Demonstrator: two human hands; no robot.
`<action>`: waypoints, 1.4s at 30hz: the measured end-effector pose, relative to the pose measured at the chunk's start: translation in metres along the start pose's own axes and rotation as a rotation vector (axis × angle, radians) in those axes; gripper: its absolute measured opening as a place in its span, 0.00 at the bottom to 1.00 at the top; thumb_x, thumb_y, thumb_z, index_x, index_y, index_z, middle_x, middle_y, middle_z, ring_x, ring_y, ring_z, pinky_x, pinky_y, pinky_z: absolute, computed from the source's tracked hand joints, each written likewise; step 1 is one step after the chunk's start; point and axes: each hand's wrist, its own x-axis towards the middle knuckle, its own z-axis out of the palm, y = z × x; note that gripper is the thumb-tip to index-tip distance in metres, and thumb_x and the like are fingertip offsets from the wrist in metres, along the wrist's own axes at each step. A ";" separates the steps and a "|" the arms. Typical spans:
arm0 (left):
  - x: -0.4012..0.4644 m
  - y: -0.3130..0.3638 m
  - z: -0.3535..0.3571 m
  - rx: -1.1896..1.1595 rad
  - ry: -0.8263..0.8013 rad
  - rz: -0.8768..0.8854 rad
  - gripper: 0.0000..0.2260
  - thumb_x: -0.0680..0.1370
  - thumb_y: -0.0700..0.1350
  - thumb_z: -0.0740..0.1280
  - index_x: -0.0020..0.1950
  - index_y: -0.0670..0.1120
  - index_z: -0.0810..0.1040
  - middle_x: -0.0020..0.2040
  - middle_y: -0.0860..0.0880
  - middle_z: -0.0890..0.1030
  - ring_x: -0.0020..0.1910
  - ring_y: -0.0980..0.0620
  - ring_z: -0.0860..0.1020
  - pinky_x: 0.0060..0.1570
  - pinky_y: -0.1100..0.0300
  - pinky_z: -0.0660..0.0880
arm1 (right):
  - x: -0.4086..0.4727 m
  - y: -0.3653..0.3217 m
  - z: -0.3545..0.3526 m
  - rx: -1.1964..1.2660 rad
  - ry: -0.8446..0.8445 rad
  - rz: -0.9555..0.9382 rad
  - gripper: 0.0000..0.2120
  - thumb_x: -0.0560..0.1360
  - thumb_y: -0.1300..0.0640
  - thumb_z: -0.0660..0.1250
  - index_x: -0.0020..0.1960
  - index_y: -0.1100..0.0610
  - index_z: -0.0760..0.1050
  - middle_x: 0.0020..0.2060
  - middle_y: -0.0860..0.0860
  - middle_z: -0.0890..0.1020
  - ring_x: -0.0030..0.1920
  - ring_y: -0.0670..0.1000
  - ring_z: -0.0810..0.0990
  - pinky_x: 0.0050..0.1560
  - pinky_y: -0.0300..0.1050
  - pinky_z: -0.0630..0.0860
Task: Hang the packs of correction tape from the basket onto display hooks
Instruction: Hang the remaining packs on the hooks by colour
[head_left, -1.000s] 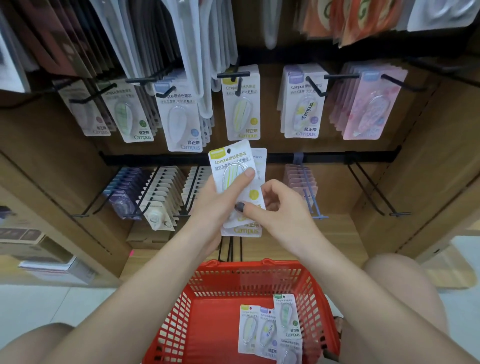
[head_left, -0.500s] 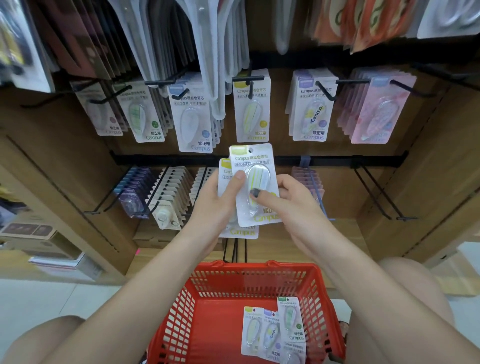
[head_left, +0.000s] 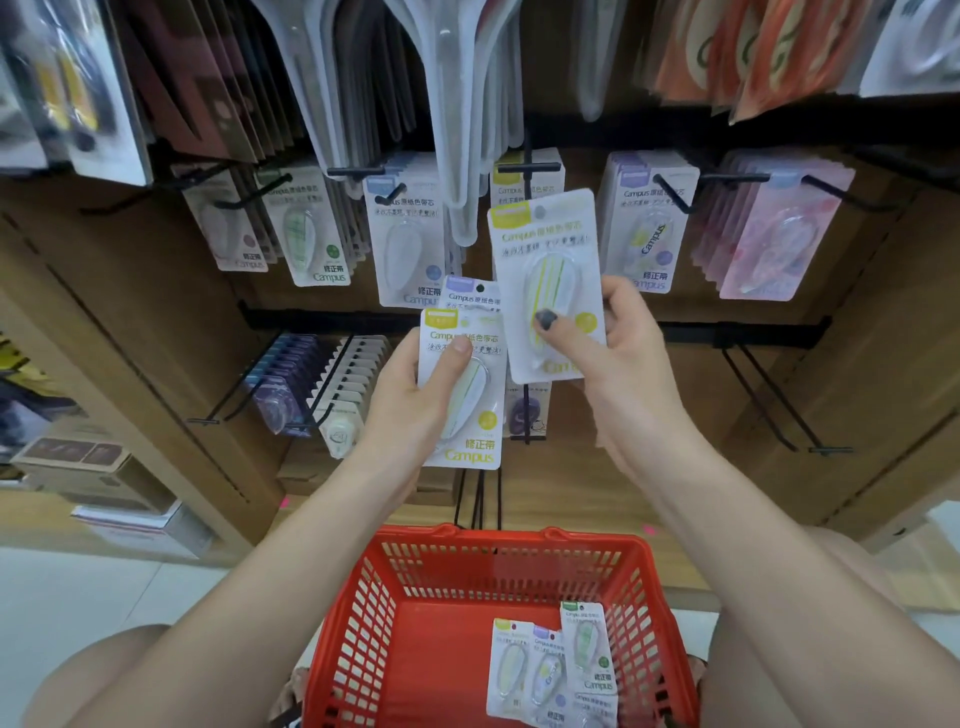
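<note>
1. Wooden display rack (head_left: 130, 322): fills the upper field of view; black hooks (head_left: 527, 169) carry rows of hanging packs.
2. Red basket (head_left: 363, 639): at 6 o'clock, between the person's knees. Several packs of correction tape (head_left: 550, 670) lie flat in its right near corner, overlapping one another.
3. Right hand (head_left: 618, 353): just right of centre, raised. Thumb on the front and fingers behind pinch a yellow-tabbed pack (head_left: 545, 260) near its lower edge. The pack stands upright, slightly tilted, with its top directly below the hook at 12 o'clock; whether it touches that hook cannot be told. It covers most of a hanging yellow pack (head_left: 506, 176) behind it.
4. Left hand (head_left: 410, 405): just left of centre, lower than the right hand. Thumb pressed on the front, fingers behind, it grips a small stack of packs (head_left: 467, 410): a yellow-tabbed one in front, a purple-tabbed one (head_left: 467, 288) showing above it at the back.
5. Relation: the right-hand pack overlaps the upper right corner of the left-hand stack.
</note>
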 end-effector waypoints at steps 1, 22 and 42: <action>0.000 0.000 0.000 0.002 -0.001 0.005 0.10 0.84 0.53 0.66 0.65 0.57 0.80 0.61 0.55 0.85 0.62 0.52 0.83 0.66 0.39 0.77 | 0.004 -0.001 0.002 0.013 0.008 0.007 0.10 0.78 0.60 0.74 0.57 0.55 0.77 0.55 0.55 0.86 0.58 0.58 0.85 0.62 0.64 0.81; 0.002 -0.011 -0.007 -0.005 -0.007 -0.027 0.10 0.84 0.55 0.66 0.63 0.58 0.82 0.60 0.54 0.85 0.61 0.50 0.83 0.65 0.38 0.77 | 0.056 0.002 0.032 0.051 0.152 0.229 0.09 0.76 0.56 0.76 0.54 0.56 0.80 0.52 0.54 0.88 0.54 0.56 0.87 0.59 0.61 0.83; -0.020 -0.017 0.006 -0.013 -0.107 -0.141 0.09 0.85 0.52 0.64 0.62 0.57 0.82 0.58 0.54 0.86 0.59 0.53 0.84 0.64 0.45 0.79 | 0.004 0.025 -0.002 -0.042 -0.216 0.599 0.19 0.83 0.43 0.65 0.64 0.55 0.81 0.52 0.55 0.87 0.51 0.53 0.87 0.58 0.51 0.83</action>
